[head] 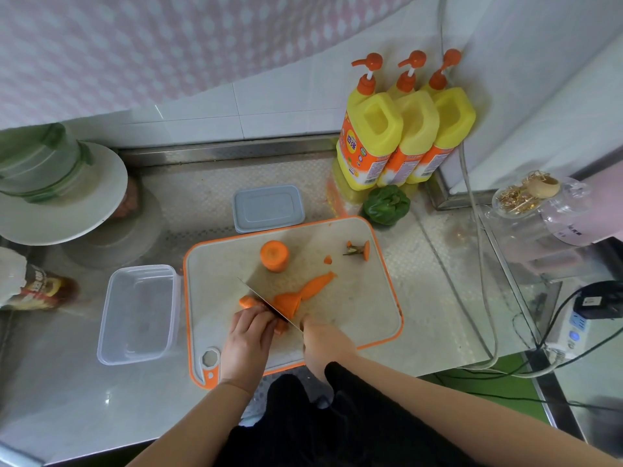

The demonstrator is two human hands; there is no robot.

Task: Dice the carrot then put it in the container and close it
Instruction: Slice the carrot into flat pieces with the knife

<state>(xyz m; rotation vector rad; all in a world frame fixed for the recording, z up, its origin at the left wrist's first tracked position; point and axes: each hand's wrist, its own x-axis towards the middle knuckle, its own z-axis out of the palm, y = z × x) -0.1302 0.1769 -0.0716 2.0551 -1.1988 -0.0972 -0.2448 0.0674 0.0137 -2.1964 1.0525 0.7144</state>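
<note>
An orange-rimmed white cutting board (354, 318) lies on the steel counter. My left hand (249, 335) presses a carrot piece (247, 301) down on the board. My right hand (323, 342) grips a knife (266, 303) whose blade cuts through that carrot. Cut slabs (286, 303) and a tapered tip piece (318, 283) lie right of the blade. A thick carrot chunk (274, 255) stands on end farther back, and the trimmed top (360, 250) lies at the far right. A clear container (138, 313) sits open left of the board; its grey lid (268, 207) rests behind the board.
Three yellow detergent bottles (374, 129) and a green pepper (387, 204) stand at the back right. A covered white plate (57, 190) is at the far left, with a packet (40, 288) below it. Cables and a power strip (573, 335) lie to the right.
</note>
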